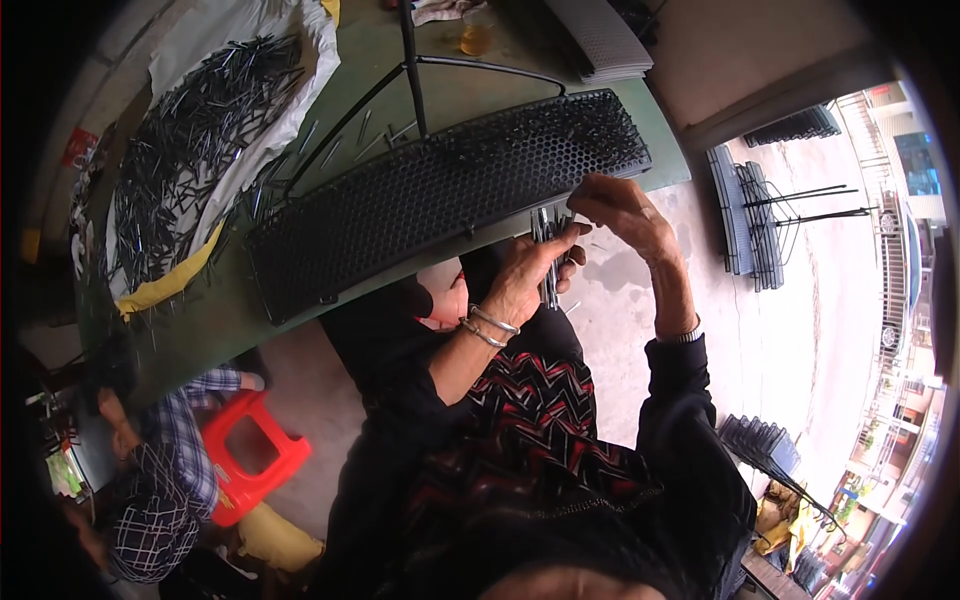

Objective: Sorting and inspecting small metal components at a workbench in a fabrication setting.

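My left hand (525,275) is closed round a bundle of thin metal rods (545,230), held upright just off the table's near edge. Close above the bundle, my right hand (622,213) has its fingers pinched together. Whatever sits between those fingertips is too small or hidden to make out. Just beyond both hands lies a long black perforated panel (390,215), set along the green table's edge. Small rod ends crowd the holes toward its right end. A black bent-rod frame (412,70) rises behind the panel.
A white sack (320,60) spread on the green table (180,345) holds many loose dark rods (200,150). At lower left are a red plastic stool (290,455) and another person (160,500). More black panels with wire frames (745,215) stand on the floor at right.
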`<state>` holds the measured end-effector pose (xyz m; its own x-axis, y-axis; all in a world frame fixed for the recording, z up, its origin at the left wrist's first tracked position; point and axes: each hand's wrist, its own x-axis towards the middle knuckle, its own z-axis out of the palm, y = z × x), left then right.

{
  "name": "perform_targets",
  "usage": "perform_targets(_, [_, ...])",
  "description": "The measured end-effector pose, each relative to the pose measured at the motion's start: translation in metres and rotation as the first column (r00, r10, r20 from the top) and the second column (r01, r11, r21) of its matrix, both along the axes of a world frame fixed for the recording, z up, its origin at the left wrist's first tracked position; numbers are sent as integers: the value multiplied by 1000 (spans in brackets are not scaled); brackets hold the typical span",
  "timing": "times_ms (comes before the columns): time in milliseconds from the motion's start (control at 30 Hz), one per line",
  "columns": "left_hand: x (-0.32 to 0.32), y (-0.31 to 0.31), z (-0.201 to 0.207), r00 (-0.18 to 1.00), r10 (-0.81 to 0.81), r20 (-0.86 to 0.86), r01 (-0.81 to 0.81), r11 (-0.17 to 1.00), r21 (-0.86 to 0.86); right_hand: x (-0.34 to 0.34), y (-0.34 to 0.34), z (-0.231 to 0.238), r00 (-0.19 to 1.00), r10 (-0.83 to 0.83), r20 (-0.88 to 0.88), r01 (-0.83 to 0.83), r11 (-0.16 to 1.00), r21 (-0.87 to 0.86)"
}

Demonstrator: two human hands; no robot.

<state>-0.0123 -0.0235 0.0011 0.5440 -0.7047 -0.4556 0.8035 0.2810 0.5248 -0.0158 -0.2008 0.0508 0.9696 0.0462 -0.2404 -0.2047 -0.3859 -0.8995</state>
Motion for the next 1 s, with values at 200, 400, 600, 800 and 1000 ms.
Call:
perform_targets(200, [3, -1, -8, 998, -12, -65, 10, 1000, -27, 16, -1, -7, 802, -383, 458, 513, 835, -199])
perform_targets(400, [4, -4, -2, 998, -20, -55, 18, 999, -41, 49, -11, -42, 599, -288, 747, 692, 656, -301])
perform_targets(600, [4, -1, 9, 1000, -4, -30, 4, 1000, 4, 53, 3, -44, 742, -146, 655, 596, 591, -544])
perform_targets(800, [5, 0, -3, 998, -64, 5, 64, 997, -38, 39, 8, -24, 775, -172, 608, 570, 605, -556])
perform_targets(1000, [3, 2, 0, 993, -112, 24, 112, 994, -1, 2, 10, 2, 998, 27, -49, -29, 998, -55])
